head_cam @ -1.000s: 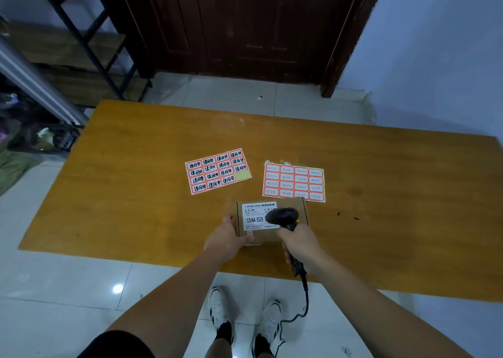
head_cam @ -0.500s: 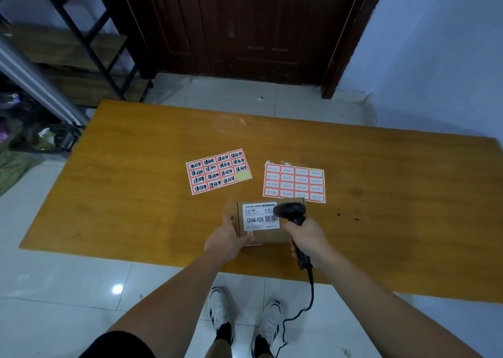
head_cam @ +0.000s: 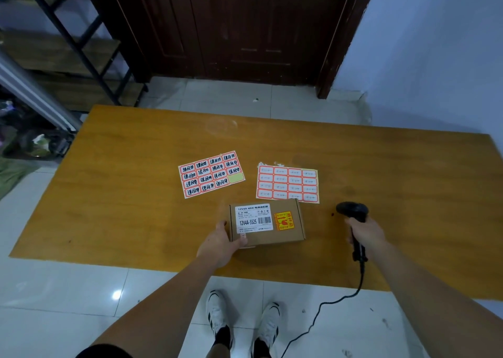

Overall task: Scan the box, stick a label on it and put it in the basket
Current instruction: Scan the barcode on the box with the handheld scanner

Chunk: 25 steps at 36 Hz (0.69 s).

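A small brown cardboard box lies flat on the orange wooden table, near its front edge. It carries a white barcode label and an orange sticker on top. My left hand grips the box's left front corner. My right hand holds a black corded barcode scanner off to the right of the box, clear of it. Two sheets of red-bordered labels lie behind the box: a handwritten one and a paler one. No basket is in view.
The scanner's black cable hangs off the table's front edge toward the tiled floor. A dark wooden door stands beyond the table. A black metal shelf frame with clutter is at the far left. A blue wall closes the right side.
My right hand has swung the scanner from above the box out to the right, uncovering the box's orange sticker. My left hand stays on the box.
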### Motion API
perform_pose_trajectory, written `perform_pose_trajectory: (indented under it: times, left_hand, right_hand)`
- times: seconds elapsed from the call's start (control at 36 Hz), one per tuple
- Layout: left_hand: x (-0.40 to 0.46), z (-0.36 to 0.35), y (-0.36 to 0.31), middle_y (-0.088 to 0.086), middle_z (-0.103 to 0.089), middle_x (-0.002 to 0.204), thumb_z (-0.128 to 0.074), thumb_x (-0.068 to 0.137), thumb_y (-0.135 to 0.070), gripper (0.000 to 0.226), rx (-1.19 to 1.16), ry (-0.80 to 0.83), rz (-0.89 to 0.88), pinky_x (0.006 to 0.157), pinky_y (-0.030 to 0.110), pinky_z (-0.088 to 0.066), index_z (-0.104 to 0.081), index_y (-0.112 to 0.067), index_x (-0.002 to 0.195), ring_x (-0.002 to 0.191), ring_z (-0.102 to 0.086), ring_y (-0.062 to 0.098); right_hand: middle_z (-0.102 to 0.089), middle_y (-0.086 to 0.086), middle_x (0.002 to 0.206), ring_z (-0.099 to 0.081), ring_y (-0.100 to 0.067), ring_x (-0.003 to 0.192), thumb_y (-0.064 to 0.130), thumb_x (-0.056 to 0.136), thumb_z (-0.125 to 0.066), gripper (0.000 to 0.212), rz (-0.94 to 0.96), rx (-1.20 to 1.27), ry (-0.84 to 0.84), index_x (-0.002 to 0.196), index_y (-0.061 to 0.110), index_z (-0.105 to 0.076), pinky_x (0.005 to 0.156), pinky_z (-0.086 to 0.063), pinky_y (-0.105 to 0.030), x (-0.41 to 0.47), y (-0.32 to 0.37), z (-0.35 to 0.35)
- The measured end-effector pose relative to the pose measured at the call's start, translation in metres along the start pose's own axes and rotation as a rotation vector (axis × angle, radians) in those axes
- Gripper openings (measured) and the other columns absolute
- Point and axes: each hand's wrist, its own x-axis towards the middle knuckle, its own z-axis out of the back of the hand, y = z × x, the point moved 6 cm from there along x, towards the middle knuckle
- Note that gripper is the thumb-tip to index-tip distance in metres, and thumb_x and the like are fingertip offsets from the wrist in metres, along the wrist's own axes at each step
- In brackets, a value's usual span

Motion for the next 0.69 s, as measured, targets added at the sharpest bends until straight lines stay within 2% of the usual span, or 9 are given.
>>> perform_pose_trajectory:
  times: [0.14,0.28,0.36,0.44,0.53,0.61,0.69]
  left_hand:
    - [0.000,0.003,-0.003,0.002,-0.057,0.148,-0.070,0.084,-0.063,0.091,0.020,-0.006,-0.013,0.097,0.044,-0.056,-0.030,-0.021,0.154,0.128,-0.060,0.027]
    - [-0.001,0.003,-0.003,-0.003,-0.061,0.143,-0.071,0.082,-0.064,0.082,-0.004,-0.006,-0.016,0.099,0.044,-0.056,-0.041,-0.027,0.148,0.125,-0.061,0.025]
    - [-0.001,0.003,-0.004,-0.004,-0.063,0.141,-0.075,0.080,-0.062,0.081,-0.040,-0.011,-0.004,0.100,0.045,-0.056,-0.044,-0.028,0.146,0.124,-0.062,0.023]
    - [0.000,0.004,-0.004,-0.003,-0.065,0.137,-0.081,0.077,-0.055,0.082,-0.098,-0.012,0.025,0.099,0.043,-0.057,-0.046,-0.025,0.145,0.120,-0.063,0.022]
    - [0.002,0.004,-0.007,0.001,-0.066,0.134,-0.088,0.076,-0.041,0.083,-0.183,-0.016,0.049,0.098,0.041,-0.057,-0.048,-0.018,0.145,0.119,-0.064,0.022]
    - [0.004,0.006,-0.015,0.003,-0.068,0.130,-0.090,0.076,-0.028,0.076,-0.269,-0.045,0.063,0.094,0.038,-0.058,-0.053,-0.016,0.140,0.110,-0.065,0.020]
    - [0.006,0.007,-0.023,0.002,-0.070,0.128,-0.087,0.080,-0.022,0.063,-0.338,-0.073,0.064,0.090,0.038,-0.060,-0.056,-0.019,0.134,0.099,-0.064,0.014]
  right_hand:
    - [-0.063,-0.010,0.084,-0.070,-0.039,0.092,0.035,0.099,-0.064,0.023,-0.031,-0.006,0.006,0.111,0.020,-0.052,0.092,-0.056,-0.055,0.007,-0.012,-0.005]
    - [-0.063,-0.010,0.086,-0.069,-0.039,0.093,0.033,0.099,-0.065,0.024,-0.036,0.000,0.015,0.110,0.015,-0.055,0.095,-0.054,-0.057,0.010,-0.022,-0.010]
    - [-0.065,-0.013,0.090,-0.068,-0.037,0.092,0.033,0.097,-0.066,0.030,-0.036,0.001,0.010,0.116,0.012,-0.056,0.092,-0.054,-0.054,0.014,-0.025,-0.011]
    - [-0.067,-0.018,0.113,-0.063,-0.040,0.105,0.035,0.096,-0.068,0.045,-0.020,-0.015,-0.013,0.131,0.010,-0.057,0.090,-0.051,-0.050,0.020,-0.028,-0.011]
    - [-0.059,-0.019,0.137,-0.056,-0.042,0.123,0.041,0.090,-0.075,0.069,-0.013,-0.024,-0.043,0.145,0.010,-0.048,0.098,-0.049,-0.050,0.023,-0.027,-0.009]
    - [-0.046,-0.022,0.148,-0.047,-0.046,0.133,0.051,0.078,-0.083,0.095,-0.004,-0.091,-0.177,0.151,0.009,-0.039,0.106,-0.046,-0.057,0.019,-0.020,0.005]
    - [-0.047,-0.021,0.143,-0.043,-0.044,0.133,0.050,0.075,-0.082,0.088,0.190,-0.206,-0.380,0.144,0.009,-0.045,0.104,-0.044,-0.059,0.001,0.005,0.018]
